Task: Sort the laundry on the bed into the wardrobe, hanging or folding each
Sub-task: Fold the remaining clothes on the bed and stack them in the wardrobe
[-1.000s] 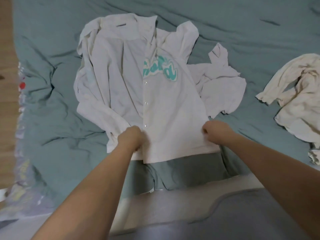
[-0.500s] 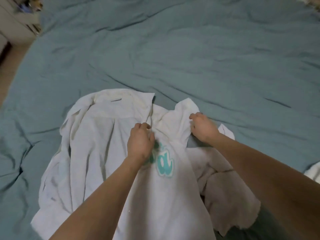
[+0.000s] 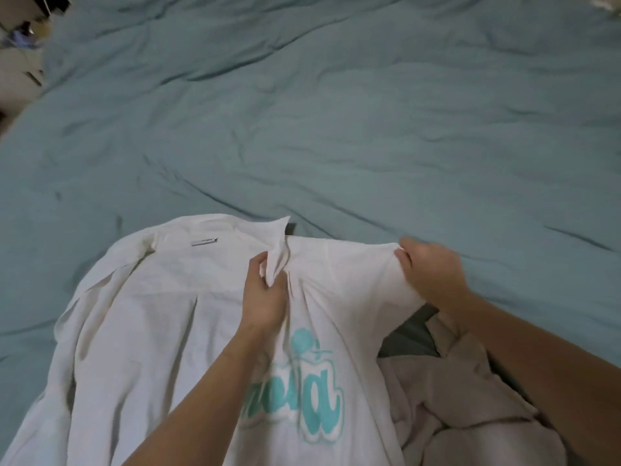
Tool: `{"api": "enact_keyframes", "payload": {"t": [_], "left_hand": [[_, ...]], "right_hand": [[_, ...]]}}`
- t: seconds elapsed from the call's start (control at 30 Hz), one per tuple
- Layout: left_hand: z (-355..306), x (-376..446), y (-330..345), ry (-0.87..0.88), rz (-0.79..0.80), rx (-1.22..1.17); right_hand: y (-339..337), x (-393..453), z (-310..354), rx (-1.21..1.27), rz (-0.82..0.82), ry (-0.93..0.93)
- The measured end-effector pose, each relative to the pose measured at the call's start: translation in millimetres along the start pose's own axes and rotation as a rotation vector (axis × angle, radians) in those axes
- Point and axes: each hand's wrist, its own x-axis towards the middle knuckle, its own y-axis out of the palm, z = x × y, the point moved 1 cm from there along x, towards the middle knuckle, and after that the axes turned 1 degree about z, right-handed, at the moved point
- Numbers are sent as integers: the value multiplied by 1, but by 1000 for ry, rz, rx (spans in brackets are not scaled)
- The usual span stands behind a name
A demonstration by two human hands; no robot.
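A white button-up shirt (image 3: pixel 151 331) with teal lettering on its chest lies spread on the teal bed cover (image 3: pixel 336 112), collar pointing away from me. My left hand (image 3: pixel 263 294) pinches the fabric at the collar opening near the shirt's middle. My right hand (image 3: pixel 431 272) grips the shirt's right shoulder and pulls it out flat to the right. The right sleeve (image 3: pixel 470 405) lies crumpled at the lower right, partly under my right forearm.
The wrinkled bed cover stretches far ahead and to both sides. A bit of pale furniture with small items (image 3: pixel 20 38) shows at the top left corner. A scrap of another light garment (image 3: pixel 605 5) peeks in at the top right corner.
Both hands went from the shirt's bottom hem up to the collar and shoulder. My right hand has since drawn the shoulder out to the right, flattening it. My view has tilted up the bed.
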Motion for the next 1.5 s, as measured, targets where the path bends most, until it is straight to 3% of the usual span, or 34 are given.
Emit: {"api": "enact_keyframes", "payload": {"t": [0.17, 0.3, 0.43, 0.5, 0.57, 0.67, 0.77, 0.87, 0.97, 1.1, 1.23, 1.3, 1.4, 1.5], "left_hand": [[-28, 3, 3, -10, 53, -100], [-42, 12, 12, 37, 177, 167], [-36, 12, 8, 151, 225, 530], [-31, 1, 9, 312, 379, 795], [-23, -12, 2, 398, 545, 963], [-20, -5, -34, 401, 368, 982], [-30, 24, -72, 403, 155, 1035], [-38, 58, -92, 465, 93, 1136], [-38, 84, -87, 567, 119, 1163], [-36, 104, -56, 665, 195, 1192], [-30, 116, -28, 681, 253, 1185], [-28, 120, -19, 713, 258, 1209], [-34, 123, -15, 742, 231, 1272], [-43, 117, -19, 720, 201, 1193]], "right_hand": [[-18, -36, -48, 10, -47, 279], [-13, -38, -60, -134, 90, 410], [-9, -14, -11, 451, -44, 257], [-21, 2, 32, 742, -66, 208], [-33, 15, 68, 863, -105, 195], [-42, 32, 109, 733, -152, -16], [-31, 44, 141, 512, 67, -125], [-13, 51, 153, 384, 200, 48], [0, 59, 141, 417, 234, 156], [11, 58, 125, 242, 127, -62], [21, 45, 131, 29, 180, -182], [21, 41, 132, 11, 131, -158], [17, 29, 126, 106, -72, -122], [12, 10, 113, 182, -229, -47]]}}
